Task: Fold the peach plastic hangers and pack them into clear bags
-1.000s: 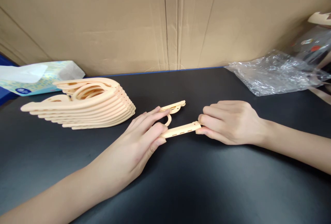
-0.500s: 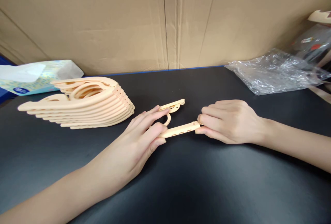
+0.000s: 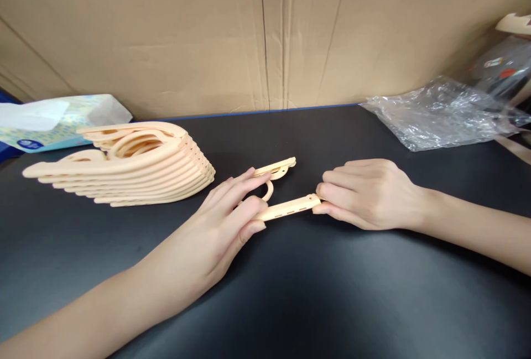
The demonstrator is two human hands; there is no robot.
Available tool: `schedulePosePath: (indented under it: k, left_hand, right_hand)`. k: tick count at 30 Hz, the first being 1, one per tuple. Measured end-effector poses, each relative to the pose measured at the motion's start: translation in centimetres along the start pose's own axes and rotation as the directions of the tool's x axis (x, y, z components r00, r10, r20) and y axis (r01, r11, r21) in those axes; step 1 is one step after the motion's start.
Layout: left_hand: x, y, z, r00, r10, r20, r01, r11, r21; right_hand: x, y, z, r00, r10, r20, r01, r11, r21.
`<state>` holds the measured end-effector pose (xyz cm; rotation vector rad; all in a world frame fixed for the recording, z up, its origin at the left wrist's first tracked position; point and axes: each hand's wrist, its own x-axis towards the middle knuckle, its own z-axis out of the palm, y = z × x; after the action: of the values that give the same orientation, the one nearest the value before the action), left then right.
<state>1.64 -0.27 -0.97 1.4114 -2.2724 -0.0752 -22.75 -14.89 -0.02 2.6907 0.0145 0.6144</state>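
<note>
A cream plastic folding hanger (image 3: 289, 208) lies low over the black table, folded, with its hook loop between the two arms. My left hand (image 3: 224, 212) is closed on it, thumb at the near arm and fingers reaching across to the far one. At the near arm's right end, my right hand (image 3: 369, 196) pinches the tip, its knuckles up; the fingertips and whatever they cover are partly hidden. To the left, apart from both hands, sits a stack of similar folded hangers (image 3: 124, 168).
Behind the stack lies a soft tissue pack (image 3: 89, 115). Crumpled clear plastic bags (image 3: 440, 115) are at the right rear, with another cream piece (image 3: 514, 24) above them. A cardboard wall (image 3: 199, 38) closes off the back of the black table (image 3: 315, 292).
Both hands keep the same hold on the hanger. The view has shifted very slightly; otherwise nothing visibly moves.
</note>
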Motion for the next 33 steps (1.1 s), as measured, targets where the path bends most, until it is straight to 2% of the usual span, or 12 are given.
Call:
schedulePosePath:
  k: [7,21,27,29,33]
  left_hand:
    - [-0.07,-0.08,0.10,1.000,0.005,0.008,-0.005,1.000,0.015]
    - [-0.08,0.03,0.04,1.000,-0.009,0.021,0.009,1.000,0.003]
    - [-0.07,-0.24,-0.23,0.998,0.045,0.048,-0.047,0.998,0.045]
    - [-0.04,-0.21,-0.28,0.997,0.033,0.066,-0.036,0.998,0.044]
    - [-0.03,0.02,-0.19,0.999,-0.001,0.036,0.001,1.000,0.014]
  right_hand:
    - [0.11,0.00,0.02,1.000,-0.002,-0.004,0.002,1.000,0.008]
    - [0.23,-0.27,-0.25,1.000,-0.019,-0.016,0.018,0.996,-0.087]
    - [0.18,-0.28,-0.23,0.999,-0.024,-0.031,0.021,0.995,-0.095]
    - [0.19,-0.27,-0.22,0.999,-0.024,-0.041,0.019,0.995,-0.098]
    - [0.22,-0.26,-0.21,0.999,-0.029,-0.042,0.024,0.995,-0.095]
